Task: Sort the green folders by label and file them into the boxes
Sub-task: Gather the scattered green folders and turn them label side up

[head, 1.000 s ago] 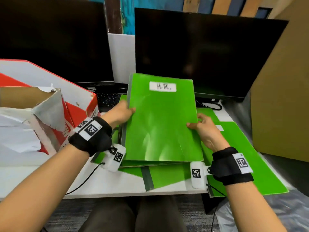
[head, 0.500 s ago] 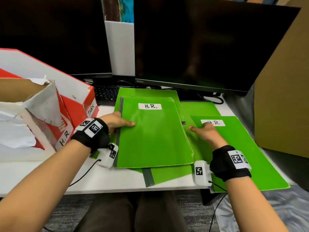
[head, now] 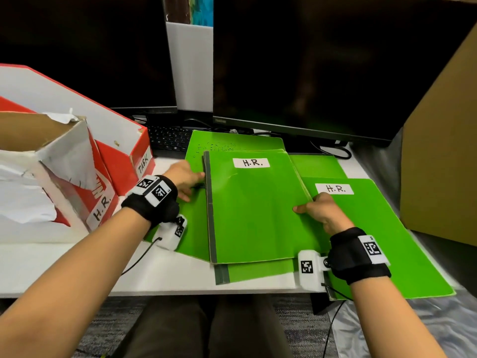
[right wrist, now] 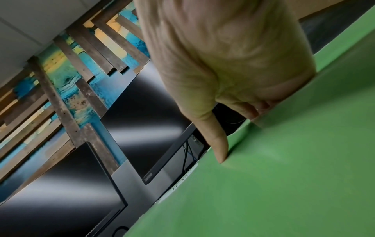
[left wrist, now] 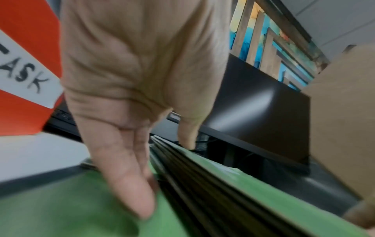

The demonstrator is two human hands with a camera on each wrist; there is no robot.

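A green folder labelled H.R. (head: pixel 258 208) lies flat on top of a pile of green folders in the middle of the table. My left hand (head: pixel 191 180) is at its dark spine, fingers (left wrist: pixel 129 189) straight along the stacked edges (left wrist: pixel 194 179). My right hand (head: pixel 309 208) pinches the folder's right edge, thumb (right wrist: pixel 220 149) on the cover (right wrist: pixel 263 176) and fingers curled under it. A second H.R. folder (head: pixel 382 236) lies to the right, partly under that hand. At the left stand the red-and-white H.R. box (head: pixel 102 210) and the TASK box (head: pixel 143 164).
Two dark monitors (head: pixel 309 73) and a keyboard (head: pixel 167 138) stand behind the folders. A brown cardboard panel (head: pixel 444 164) walls off the right side. The pile reaches the white table's front edge (head: pixel 154 288). The torn H.R. box leans close to my left forearm.
The H.R. folder, tilted up a second ago, now lies flat on the pile. My left hand drew back from its cover to the spine. My right hand took hold of its right edge.
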